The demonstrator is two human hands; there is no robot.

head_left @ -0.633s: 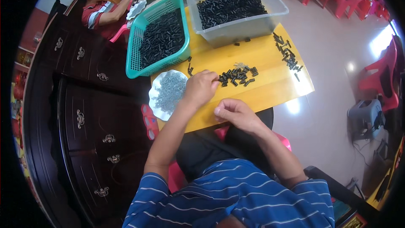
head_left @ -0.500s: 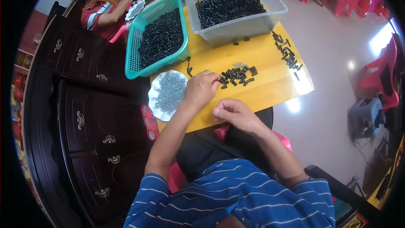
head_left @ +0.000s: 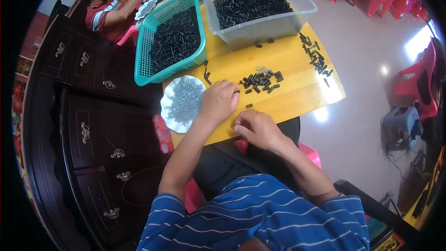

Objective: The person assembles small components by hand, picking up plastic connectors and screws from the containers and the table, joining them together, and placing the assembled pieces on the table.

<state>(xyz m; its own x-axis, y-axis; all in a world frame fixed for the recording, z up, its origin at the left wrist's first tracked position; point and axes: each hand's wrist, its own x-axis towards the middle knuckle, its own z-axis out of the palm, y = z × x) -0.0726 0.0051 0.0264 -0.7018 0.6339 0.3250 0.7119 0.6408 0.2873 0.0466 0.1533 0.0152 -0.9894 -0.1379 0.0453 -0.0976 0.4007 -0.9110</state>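
My left hand hovers low over the yellow table, its fingers pinched on a small black tube whose dark end peeks out at the fingertips. Closer to the table's near edge, my right hand is curled with thumb against fingers; whatever it may hold is hidden. One black tube lies alone between the hands. Just beyond is a loose pile of black tubes with a few pale metal pieces behind it. Left of my left hand, a white scalloped plate carries many small silvery pieces.
A teal basket and a translucent bin, both full of black tubes, stand at the back. More black pieces lie along the right edge. A person sits far left; dark drawers flank the table.
A single black tube now lies apart from the pile, near my right hand. My left hand has drawn slightly nearer me, and my right hand's fingers have curled downward.
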